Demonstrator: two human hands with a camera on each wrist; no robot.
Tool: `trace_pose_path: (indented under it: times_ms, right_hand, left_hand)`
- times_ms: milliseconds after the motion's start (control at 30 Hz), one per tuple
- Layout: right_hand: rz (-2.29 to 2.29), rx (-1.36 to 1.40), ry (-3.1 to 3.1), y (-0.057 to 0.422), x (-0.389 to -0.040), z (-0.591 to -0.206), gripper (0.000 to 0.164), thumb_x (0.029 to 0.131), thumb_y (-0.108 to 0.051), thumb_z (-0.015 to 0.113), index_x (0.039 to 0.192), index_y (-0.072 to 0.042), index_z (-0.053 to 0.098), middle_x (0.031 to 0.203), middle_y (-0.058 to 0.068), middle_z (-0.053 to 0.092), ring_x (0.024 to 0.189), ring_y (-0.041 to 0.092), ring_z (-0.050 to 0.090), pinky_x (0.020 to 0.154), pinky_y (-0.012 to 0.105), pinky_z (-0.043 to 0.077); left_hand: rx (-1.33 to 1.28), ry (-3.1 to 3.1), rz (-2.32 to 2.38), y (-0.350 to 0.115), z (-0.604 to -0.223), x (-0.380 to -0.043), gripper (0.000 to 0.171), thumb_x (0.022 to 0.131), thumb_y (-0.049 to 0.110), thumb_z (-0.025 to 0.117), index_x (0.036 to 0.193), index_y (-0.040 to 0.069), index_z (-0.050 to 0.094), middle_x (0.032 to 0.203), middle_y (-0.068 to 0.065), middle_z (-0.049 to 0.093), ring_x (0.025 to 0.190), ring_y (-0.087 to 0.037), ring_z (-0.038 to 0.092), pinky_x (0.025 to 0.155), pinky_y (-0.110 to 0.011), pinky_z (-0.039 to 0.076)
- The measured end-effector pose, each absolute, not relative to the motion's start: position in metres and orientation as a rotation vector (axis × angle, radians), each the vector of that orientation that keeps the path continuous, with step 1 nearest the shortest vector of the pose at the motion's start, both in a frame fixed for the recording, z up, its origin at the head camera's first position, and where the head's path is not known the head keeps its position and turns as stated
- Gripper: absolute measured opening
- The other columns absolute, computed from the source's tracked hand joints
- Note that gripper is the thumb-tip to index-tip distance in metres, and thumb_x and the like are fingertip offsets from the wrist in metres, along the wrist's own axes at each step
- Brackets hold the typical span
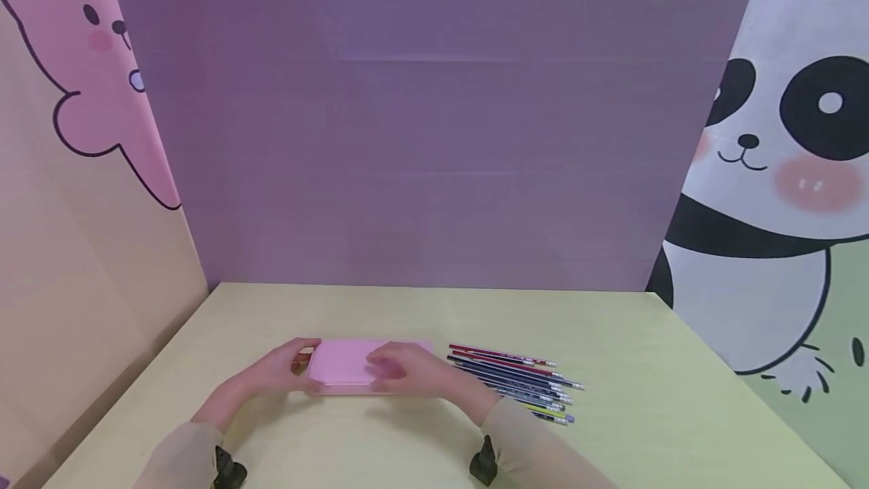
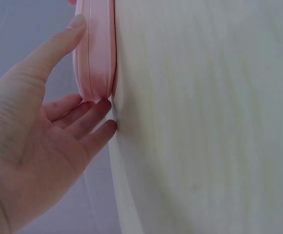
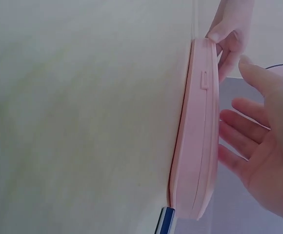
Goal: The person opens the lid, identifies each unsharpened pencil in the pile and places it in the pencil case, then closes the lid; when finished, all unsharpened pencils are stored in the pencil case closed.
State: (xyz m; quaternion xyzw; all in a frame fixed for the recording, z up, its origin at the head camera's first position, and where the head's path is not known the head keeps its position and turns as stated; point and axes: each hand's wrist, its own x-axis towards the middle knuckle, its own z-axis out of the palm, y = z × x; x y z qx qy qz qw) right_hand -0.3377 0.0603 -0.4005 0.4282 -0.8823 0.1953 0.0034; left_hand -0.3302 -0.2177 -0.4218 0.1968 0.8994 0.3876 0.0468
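Note:
A pink pencil case lies flat on the table, its long side facing me. My left hand holds its left end. In the left wrist view the thumb rests on the edge of the case and the fingertips bend against its end. My right hand is over the right part of the lid, fingers loosely spread. In the right wrist view, those fingertips reach the top of the case, while the thumb stands apart from it. A small raised tab shows on the near side.
Several pencils, mostly dark with some red and one yellow, lie in a loose bundle right of the case. One pencil end shows close to the case's right end. A purple panel stands behind the pale table.

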Motion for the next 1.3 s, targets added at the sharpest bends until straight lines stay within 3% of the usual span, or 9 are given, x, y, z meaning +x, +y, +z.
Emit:
trace_pose_path:
  times_ms: [367,700,1300]
  right_hand:
    - [0.534,1.36,-2.75,0.06,-0.337,-0.403,0.04,0.089,-0.027,0.063,0.125,-0.007,0.06,0.129,0.005,0.059,0.124,0.018,0.052,0.108,0.027,0.037]
    - [0.53,1.344,-2.74,0.061,-0.343,-0.404,0.037,0.088,-0.026,0.065,0.121,-0.007,0.064,0.129,0.007,0.06,0.123,0.021,0.054,0.105,0.031,0.04]
    - [0.674,1.296,-2.742,0.068,-0.347,-0.394,0.034,0.087,-0.019,0.067,0.118,-0.005,0.064,0.119,0.009,0.065,0.113,0.022,0.059,0.099,0.031,0.046]
  left_hand:
    - [0.569,2.752,1.161,-0.215,-0.421,-0.328,0.088,0.07,0.021,0.083,0.138,-0.008,0.035,0.139,-0.029,0.04,0.123,-0.044,0.047,0.102,-0.05,0.041]
    - [0.601,2.752,1.159,-0.215,-0.418,-0.328,0.081,0.074,0.019,0.08,0.137,-0.01,0.037,0.138,-0.029,0.042,0.122,-0.043,0.049,0.101,-0.049,0.042]
    - [0.555,2.735,1.201,-0.22,-0.42,-0.338,0.067,0.083,0.038,0.069,0.132,-0.005,0.049,0.129,-0.019,0.056,0.112,-0.03,0.058,0.096,-0.047,0.046]
